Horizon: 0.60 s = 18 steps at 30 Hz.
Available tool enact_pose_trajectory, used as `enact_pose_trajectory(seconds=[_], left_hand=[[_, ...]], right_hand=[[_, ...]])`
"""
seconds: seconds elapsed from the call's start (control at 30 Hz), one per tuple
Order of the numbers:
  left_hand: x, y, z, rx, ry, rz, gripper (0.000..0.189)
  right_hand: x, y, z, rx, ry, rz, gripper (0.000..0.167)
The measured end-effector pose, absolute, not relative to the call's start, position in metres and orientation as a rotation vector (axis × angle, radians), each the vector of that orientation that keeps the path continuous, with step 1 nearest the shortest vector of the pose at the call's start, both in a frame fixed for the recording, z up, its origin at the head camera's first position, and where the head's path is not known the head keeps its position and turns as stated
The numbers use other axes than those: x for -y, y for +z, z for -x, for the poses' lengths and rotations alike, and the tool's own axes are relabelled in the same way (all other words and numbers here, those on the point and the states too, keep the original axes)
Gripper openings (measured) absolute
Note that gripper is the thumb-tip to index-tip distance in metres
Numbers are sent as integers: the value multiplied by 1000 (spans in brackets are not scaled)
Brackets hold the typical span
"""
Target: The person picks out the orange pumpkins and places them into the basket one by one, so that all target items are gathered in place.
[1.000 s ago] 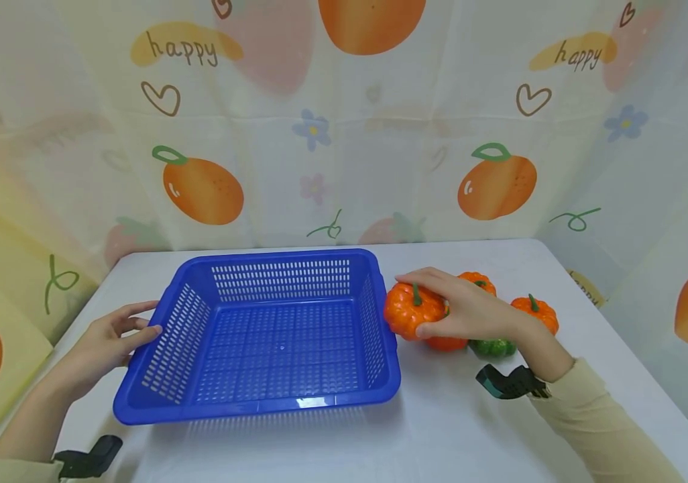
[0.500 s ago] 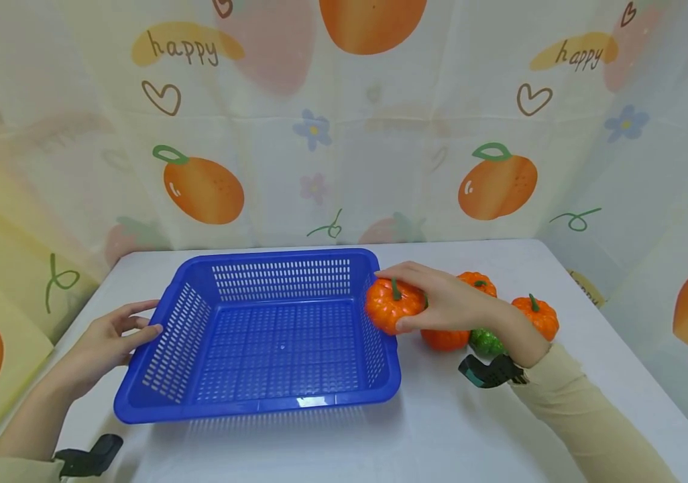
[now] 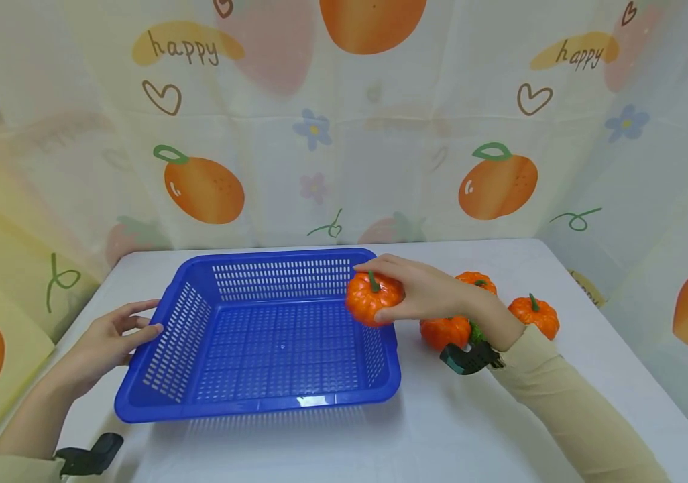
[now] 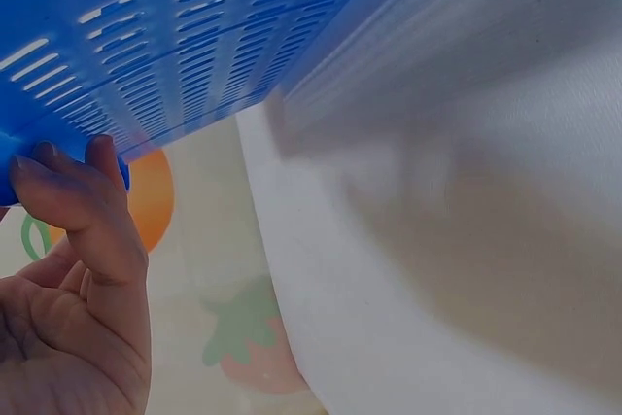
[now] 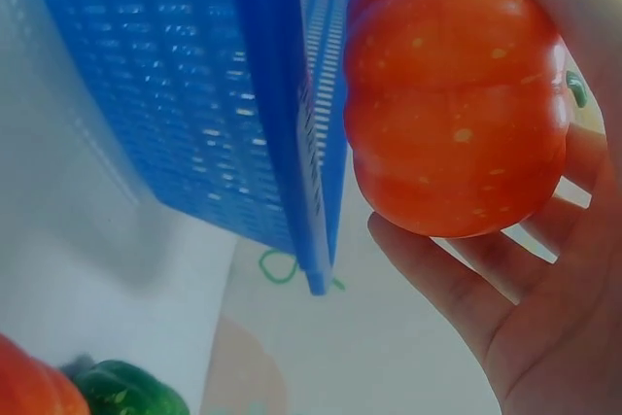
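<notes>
A blue plastic basket (image 3: 259,406) with slotted walls stands on the white table, its bottom bare. My left hand (image 3: 105,345) pinches the basket's left rim, thumb on top and fingers underneath; in the left wrist view the fingers (image 4: 92,211) curl at the rim. My right hand (image 3: 422,288) grips an orange toy pumpkin (image 3: 373,300) with a green stem, holding it over the basket's right rim. Seen from the right wrist, the pumpkin (image 5: 457,94) is level with the rim's edge, thumb and fingers round it.
Right of the basket lie more orange pumpkins (image 3: 445,333), one farther right (image 3: 535,315) and one behind the forearm (image 3: 478,282). A green pumpkin (image 5: 131,391) sits among them. A fruit-patterned curtain (image 3: 344,134) hangs behind the white table (image 3: 440,429).
My right hand has carried the orange pumpkin leftward and slightly up, from outside the basket's right side to over its rim. The left hand and basket have stayed put.
</notes>
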<state>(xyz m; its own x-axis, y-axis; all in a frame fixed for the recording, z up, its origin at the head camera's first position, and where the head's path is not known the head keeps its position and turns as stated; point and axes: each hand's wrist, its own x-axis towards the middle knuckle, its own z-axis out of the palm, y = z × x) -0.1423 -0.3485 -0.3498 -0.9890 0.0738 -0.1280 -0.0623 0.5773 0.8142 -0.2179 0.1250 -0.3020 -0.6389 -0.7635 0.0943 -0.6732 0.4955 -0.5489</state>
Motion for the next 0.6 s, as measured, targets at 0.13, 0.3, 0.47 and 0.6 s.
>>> enact_pose_trajectory(seconds=[0.13, 0.3, 0.47, 0.6], left_hand=[[347, -349, 142, -2660, 1363, 2, 67], [347, -348, 141, -2673, 1347, 1, 66], [348, -349, 141, -2670, 1351, -1, 66], [348, -349, 142, -2668, 1352, 0, 66]], right_hand=[[-118, -299, 221, -2564, -830, 1282, 66], [-111, -298, 225, -2560, -821, 1272, 67], [-102, -298, 228, -2552, -815, 1309, 67], [-95, -297, 230, -2552, -789, 1344, 67]])
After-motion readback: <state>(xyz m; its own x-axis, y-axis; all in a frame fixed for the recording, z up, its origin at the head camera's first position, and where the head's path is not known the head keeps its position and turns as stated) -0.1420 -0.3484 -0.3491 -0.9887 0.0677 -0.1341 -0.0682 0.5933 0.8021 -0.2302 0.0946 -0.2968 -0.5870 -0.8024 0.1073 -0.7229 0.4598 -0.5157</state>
